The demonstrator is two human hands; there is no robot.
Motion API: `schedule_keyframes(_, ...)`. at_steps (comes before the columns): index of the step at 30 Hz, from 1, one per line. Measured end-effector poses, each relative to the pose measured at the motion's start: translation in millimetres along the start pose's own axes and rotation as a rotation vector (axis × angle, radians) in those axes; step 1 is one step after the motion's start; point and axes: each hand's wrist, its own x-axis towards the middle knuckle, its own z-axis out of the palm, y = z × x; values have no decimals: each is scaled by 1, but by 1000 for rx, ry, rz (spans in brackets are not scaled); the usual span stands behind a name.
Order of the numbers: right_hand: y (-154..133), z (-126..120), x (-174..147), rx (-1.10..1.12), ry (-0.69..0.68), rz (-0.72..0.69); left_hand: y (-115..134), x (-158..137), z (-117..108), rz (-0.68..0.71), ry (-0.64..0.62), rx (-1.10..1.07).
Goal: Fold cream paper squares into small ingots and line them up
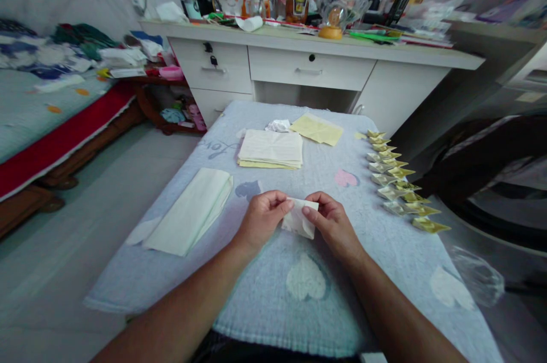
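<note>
A small folded piece of pale paper [299, 223] is held between my two hands, over the front middle of the cloth-covered table. My left hand [265, 216] pinches its upper left corner between thumb and fingers. On the other side my right hand [331, 219] grips the right edge, thumb on the near face. Beyond them lies a stack of white and yellow paper sheets [270, 147]. Along the table's right side runs a double row of folded paper boats [395, 180], yellow and whitish.
A folded pale green cloth or paper [190, 212] lies at the left. Behind the stack are a crumpled white paper [278, 125] and a yellow sheet [318, 128]. A cluttered white desk [311, 66] stands at the table's far end; a bed [51, 106] is at left.
</note>
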Motion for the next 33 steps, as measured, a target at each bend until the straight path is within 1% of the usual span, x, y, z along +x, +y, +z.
schedule_keyframes(3, 4, -1, 1, -2, -39, 29, 2, -1, 0, 38, -4, 57)
schedule_keyframes(7, 5, -1, 3, -7, -27, 34, 4, -3, 1, 61, -2, 76)
schedule_keyframes(15, 0, 3, 1, 14, -104, 106, 6, -2, 0, 33, 12, -11)
schedule_keyframes(18, 0, 3, 2, 41, -55, 99, 5, -3, 2, 44, -1, -60)
schedule_keyframes(20, 1, 2, 3, 76, 3, 77, 4, -4, 4, 47, -44, -121)
schedule_keyframes(23, 3, -1, 6, 115, 78, 44, 0, -5, 8, 2, -127, -191)
schedule_keyframes(25, 4, -2, 7, 114, 100, 24, -3, -4, 11, -31, -155, -207)
schedule_keyframes(27, 3, -2, 8, 105, 88, 6, -4, -3, 12, -42, -149, -218)
schedule_keyframes(29, 2, 0, 7, 99, 45, -8, -4, -2, 13, -35, -127, -228)
schedule_keyframes(33, -2, 3, 6, 113, -61, -12, 0, -2, 10, 28, -84, -188)
